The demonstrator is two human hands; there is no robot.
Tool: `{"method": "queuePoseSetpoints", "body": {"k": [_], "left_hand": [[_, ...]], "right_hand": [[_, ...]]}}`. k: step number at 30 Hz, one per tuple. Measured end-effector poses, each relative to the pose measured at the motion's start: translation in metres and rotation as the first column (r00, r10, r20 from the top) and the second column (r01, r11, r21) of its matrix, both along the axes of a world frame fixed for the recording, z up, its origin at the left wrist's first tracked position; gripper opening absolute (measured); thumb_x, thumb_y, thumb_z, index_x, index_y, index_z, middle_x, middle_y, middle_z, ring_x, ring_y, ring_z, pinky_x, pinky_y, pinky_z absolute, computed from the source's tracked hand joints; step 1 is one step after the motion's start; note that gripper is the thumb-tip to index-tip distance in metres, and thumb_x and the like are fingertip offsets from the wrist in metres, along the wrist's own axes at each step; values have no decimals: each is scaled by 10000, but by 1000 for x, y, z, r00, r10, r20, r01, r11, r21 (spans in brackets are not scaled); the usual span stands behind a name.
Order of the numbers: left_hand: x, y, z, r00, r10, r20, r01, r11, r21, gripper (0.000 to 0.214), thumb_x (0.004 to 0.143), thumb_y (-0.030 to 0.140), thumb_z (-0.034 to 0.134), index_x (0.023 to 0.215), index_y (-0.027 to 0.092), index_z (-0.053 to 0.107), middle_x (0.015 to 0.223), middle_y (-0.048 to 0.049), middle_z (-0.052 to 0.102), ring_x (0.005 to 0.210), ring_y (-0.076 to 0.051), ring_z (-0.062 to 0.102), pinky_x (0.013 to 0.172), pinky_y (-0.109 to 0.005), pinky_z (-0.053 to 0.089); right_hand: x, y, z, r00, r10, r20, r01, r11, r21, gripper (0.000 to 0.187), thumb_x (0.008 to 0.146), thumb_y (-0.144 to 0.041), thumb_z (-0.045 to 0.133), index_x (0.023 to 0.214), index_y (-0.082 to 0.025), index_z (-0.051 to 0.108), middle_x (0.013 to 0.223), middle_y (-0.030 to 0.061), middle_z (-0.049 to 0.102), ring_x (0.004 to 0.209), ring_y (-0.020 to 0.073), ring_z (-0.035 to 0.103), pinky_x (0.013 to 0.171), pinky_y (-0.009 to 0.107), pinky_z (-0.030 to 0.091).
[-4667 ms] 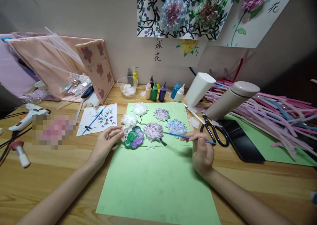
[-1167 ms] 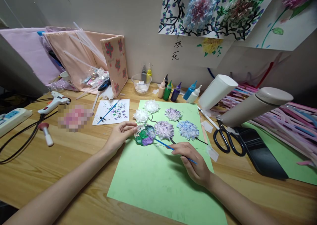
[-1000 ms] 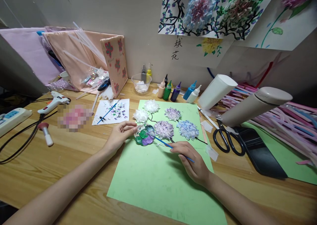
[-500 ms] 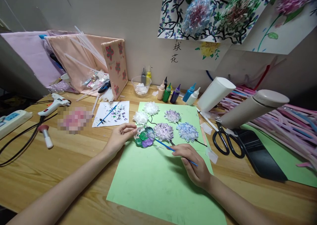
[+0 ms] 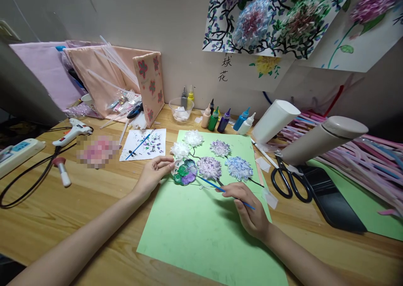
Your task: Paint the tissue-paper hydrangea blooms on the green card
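Observation:
My right hand (image 5: 248,208) is closed on a thin blue paintbrush (image 5: 211,184), whose tip rests in the flower-shaped paint palette (image 5: 185,172) with green and purple paint. My left hand (image 5: 154,174) pinches the palette's left rim. Both rest on a green paper sheet (image 5: 201,231). On the sheet's far half sit several fluffy tissue flowers: white ones (image 5: 192,137), a purple one (image 5: 209,167) and a blue one (image 5: 238,167).
Paint bottles (image 5: 217,119) and a clear bowl (image 5: 181,109) line the wall. Black scissors (image 5: 288,182), a tilted lamp head (image 5: 321,139), a white cylinder (image 5: 273,120) and pink strips (image 5: 371,156) lie right. A test paper with a second brush (image 5: 141,144), glue gun (image 5: 74,131) and power strip (image 5: 15,149) lie left.
Earlier the brush tip was at the blue flower; my right hand has since moved left and set the tip in the palette. In the last second only the view shifted a little.

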State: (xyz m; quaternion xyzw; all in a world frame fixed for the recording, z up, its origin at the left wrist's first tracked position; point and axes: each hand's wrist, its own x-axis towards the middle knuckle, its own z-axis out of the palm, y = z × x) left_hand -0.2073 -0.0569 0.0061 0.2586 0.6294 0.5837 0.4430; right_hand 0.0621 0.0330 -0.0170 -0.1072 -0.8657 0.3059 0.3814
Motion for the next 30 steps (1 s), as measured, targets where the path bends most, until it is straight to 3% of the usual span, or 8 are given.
{"method": "queuePoseSetpoints", "body": {"k": [7,10,13,15,17,20,24,30], "left_hand": [[1,-1,2,1000,11,-19,-12,1000,-6,475,564,426,819,894,134,643,851,-82,739,809,-215,678,726,-283,504],[1,-1,3,999,13,-45,-14,1000,-21,475,576,435,809,907,138,643,862,-88,738,830,-229,679,726,-292,512],[0,-1,2,998,15,-67,-18,999,-35,462,595,432,800,925,151,642,901,-79,736,845,-218,678,723,-271,516],[-1,-1,2,997,14,-74,-17,999,-39,458,604,429,797,939,158,641,925,-73,732,865,-214,676,725,-261,520],[-3,-1,2,997,2,-82,-6,999,-49,466,610,428,795,959,162,639,920,-69,732,883,-215,673,732,-256,525],[-5,0,1,994,-22,-109,14,997,-71,487,616,433,791,989,162,634,923,-72,731,887,-219,674,715,-253,536],[-6,0,-1,989,-29,-142,18,997,-81,480,624,438,785,991,166,636,948,-75,729,863,-216,681,651,-236,542],[-5,1,1,990,-17,-142,7,998,-70,469,597,429,804,959,169,656,941,-77,735,858,-213,689,682,-242,555]], "right_hand": [[2,-1,-1,999,10,-31,-12,998,-63,256,943,-211,333,1038,-219,570,962,72,674,941,191,590,781,340,486],[5,7,-2,962,-173,-212,139,976,-166,257,948,-262,332,944,-226,587,876,57,672,866,202,610,769,370,470],[8,23,-3,802,-483,-351,326,847,-420,293,949,-327,342,782,-214,554,744,20,616,712,176,613,693,345,453],[10,35,-2,737,-591,-329,358,753,-552,296,933,-368,390,732,-200,527,682,-10,570,609,138,595,594,287,424],[11,43,-1,720,-623,-306,343,703,-623,303,916,-402,423,715,-194,512,648,-30,541,550,112,578,532,254,390],[10,47,-1,717,-637,-282,343,675,-653,315,906,-437,431,725,-191,509,637,-40,530,526,94,563,520,237,385],[7,44,-1,729,-631,-264,338,668,-663,318,902,-457,432,740,-195,513,662,-33,530,547,99,573,528,239,405],[7,45,0,735,-633,-242,361,668,-651,311,913,-443,410,747,-201,512,650,-32,525,547,105,574,522,244,413]]}}
